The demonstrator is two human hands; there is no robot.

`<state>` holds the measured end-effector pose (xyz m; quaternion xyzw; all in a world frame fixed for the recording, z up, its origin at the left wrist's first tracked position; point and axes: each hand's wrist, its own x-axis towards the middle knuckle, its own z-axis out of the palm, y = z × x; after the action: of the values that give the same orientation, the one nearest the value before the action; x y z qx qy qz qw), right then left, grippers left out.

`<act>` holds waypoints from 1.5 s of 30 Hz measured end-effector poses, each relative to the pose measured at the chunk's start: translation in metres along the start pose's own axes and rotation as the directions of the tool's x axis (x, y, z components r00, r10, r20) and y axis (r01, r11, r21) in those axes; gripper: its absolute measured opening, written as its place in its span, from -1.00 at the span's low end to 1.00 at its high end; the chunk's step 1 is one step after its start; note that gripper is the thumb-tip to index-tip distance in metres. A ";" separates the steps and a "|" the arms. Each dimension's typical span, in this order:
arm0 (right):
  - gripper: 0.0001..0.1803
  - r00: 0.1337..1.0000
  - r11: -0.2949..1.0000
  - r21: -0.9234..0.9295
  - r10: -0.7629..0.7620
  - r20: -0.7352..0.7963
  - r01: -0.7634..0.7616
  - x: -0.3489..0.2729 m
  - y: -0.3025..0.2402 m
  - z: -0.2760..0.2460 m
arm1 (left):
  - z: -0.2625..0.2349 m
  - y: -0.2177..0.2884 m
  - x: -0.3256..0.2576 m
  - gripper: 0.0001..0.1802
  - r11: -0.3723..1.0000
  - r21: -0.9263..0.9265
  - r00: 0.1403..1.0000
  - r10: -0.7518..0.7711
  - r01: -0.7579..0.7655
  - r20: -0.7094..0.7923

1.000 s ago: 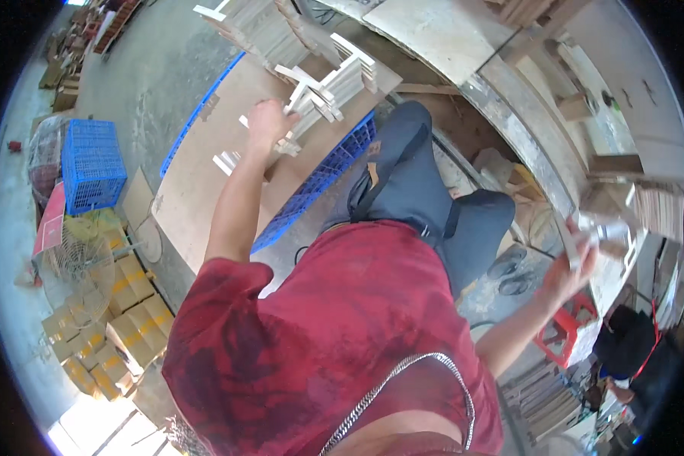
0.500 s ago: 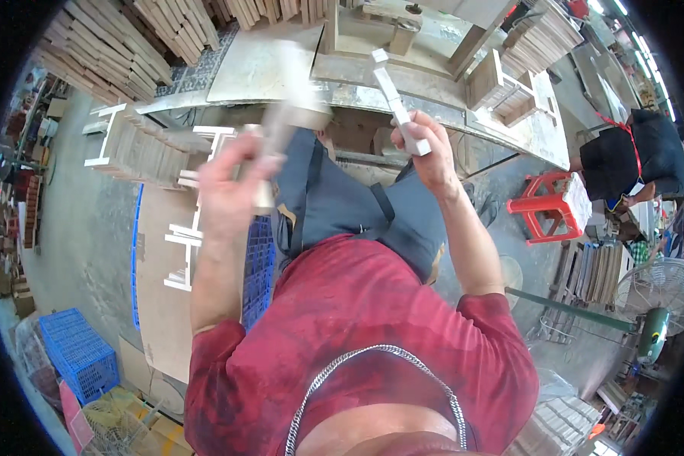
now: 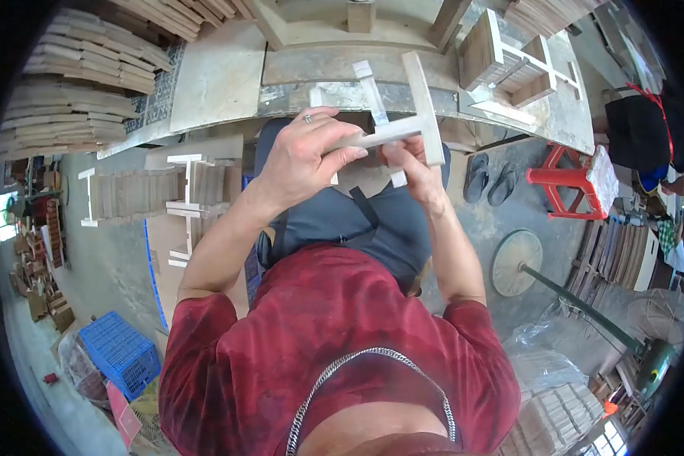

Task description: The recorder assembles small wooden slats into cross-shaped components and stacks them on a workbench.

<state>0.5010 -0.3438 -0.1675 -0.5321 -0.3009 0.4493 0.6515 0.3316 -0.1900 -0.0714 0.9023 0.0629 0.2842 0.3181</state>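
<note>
My left hand (image 3: 305, 156) is closed around the crossbar of a pale H-shaped wooden frame (image 3: 422, 106). One end bar stands out to the right, above my right hand; the other is mostly behind my left hand. My right hand (image 3: 414, 166) is closed on a second pale wooden piece (image 3: 371, 90), a narrow bar that runs beneath the frame's crossbar, with its lower end showing below. Both pieces cross in front of the workbench edge, above my lap. My right fingers are partly hidden by the frame, and whether the two pieces touch I cannot tell.
Ahead is a worn workbench (image 3: 216, 80), with wooden assemblies (image 3: 482, 57) at its right. Stacked H-shaped frames (image 3: 133, 194) stand at left. Slippers (image 3: 476, 176), a red stool (image 3: 566, 182) and a fan's round base (image 3: 517, 263) are at right; a blue crate (image 3: 119, 353) is behind left.
My hands have come together in front of me, bringing the two wooden pieces across each other. The left piece, blurred before, now lies sideways. My view has shifted nearer the bench.
</note>
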 end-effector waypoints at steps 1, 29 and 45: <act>-0.65 1.000 0.993 0.121 -0.015 0.006 0.014 0.001 -0.012 0.006 | 0.005 -0.007 0.004 -0.75 0.998 -0.041 0.999 -0.041 0.042 0.023; -0.76 0.989 1.000 -0.003 -0.007 0.149 0.007 0.028 -0.039 0.061 | -0.042 -0.067 0.005 -0.62 0.327 -0.637 0.716 -0.345 0.698 0.607; -0.72 0.949 0.947 -0.065 0.314 -0.013 -0.314 0.066 -0.029 0.055 | 0.002 -0.087 -0.020 -0.66 0.416 -0.660 0.770 -0.465 0.625 0.436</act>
<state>0.4882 -0.2620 -0.1309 -0.5951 -0.2265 0.5364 0.5539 0.3214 -0.1280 -0.1352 0.6235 0.1944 0.0772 0.7533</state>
